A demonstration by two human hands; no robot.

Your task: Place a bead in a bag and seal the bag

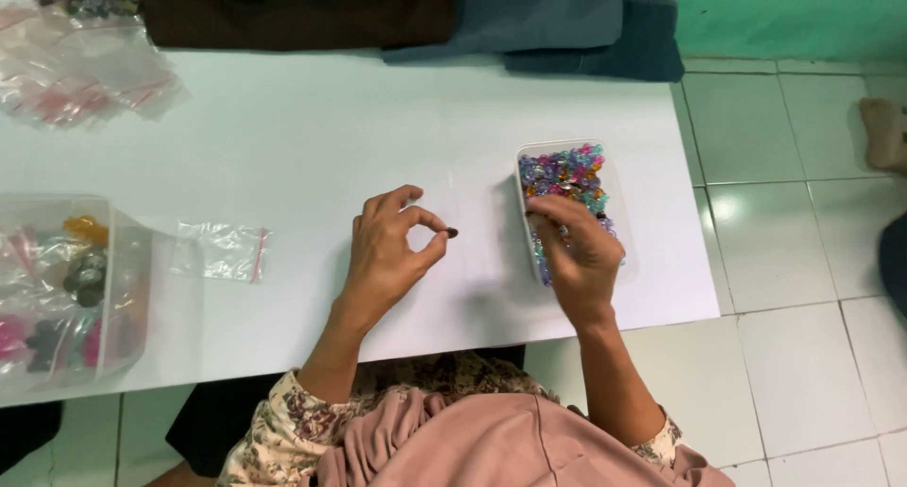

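My left hand (389,251) hovers over the white table (312,119) and pinches a small dark bead (452,232) between thumb and forefinger. My right hand (578,246) reaches into a clear rectangular tub (522,156) filled with several colourful translucent beads (565,170); its fingers are curled down among the beads, and what they hold is hidden. The tub sits near the table's right edge, just right of my left hand.
A small clear zip bag (222,251) lies left of my left hand. A clear box of bagged beads (71,289) stands at the left edge. More plastic bags (76,71) lie far left. Folded dark fabrics (406,15) line the far edge. A tiled floor (803,260) is at right.
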